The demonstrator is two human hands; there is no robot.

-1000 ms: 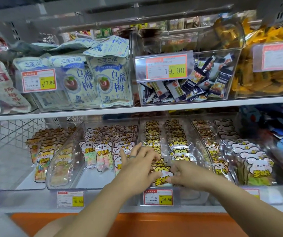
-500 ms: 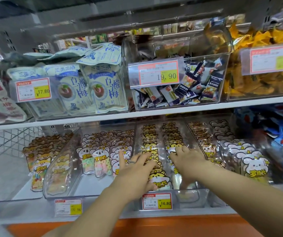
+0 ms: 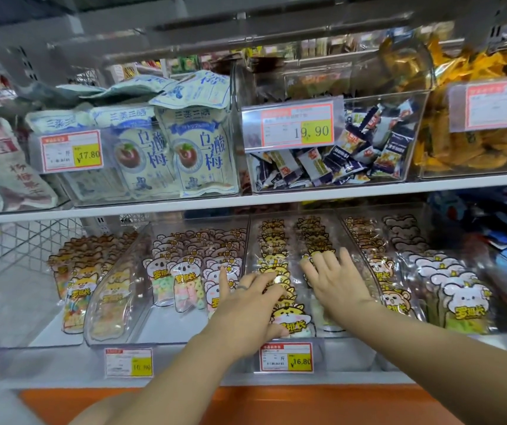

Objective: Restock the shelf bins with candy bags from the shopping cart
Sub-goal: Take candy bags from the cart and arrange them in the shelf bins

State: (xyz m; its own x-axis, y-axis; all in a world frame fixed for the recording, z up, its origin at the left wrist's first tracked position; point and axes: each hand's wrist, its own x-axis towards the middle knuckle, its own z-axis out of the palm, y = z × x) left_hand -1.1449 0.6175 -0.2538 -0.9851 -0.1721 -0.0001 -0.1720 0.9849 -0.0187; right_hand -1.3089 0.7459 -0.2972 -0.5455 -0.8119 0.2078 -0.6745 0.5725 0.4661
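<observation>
A clear middle bin (image 3: pixel 332 352) on the lower shelf holds two rows of yellow tiger candy bags (image 3: pixel 273 240). My left hand (image 3: pixel 250 305) lies flat on the left row, fingers spread, pressing on the bags just behind the front tiger bag (image 3: pixel 292 319). My right hand (image 3: pixel 335 280) rests palm down on the right row, fingers apart, covering its front bags. Neither hand grips a bag. The shopping cart is out of view.
Neighbouring bins hold koala bags (image 3: pixel 184 277), fox bags (image 3: pixel 77 289), monkey bags (image 3: pixel 396 289) and white mouse bags (image 3: pixel 463 299). Price tags (image 3: pixel 286 357) hang along the shelf front. The upper shelf (image 3: pixel 246 197) carries plum bags and wrapped sweets close overhead.
Both hands have moved deeper into the tiger bin, from its front edge onto the rows. The right hand went furthest back and spread flat.
</observation>
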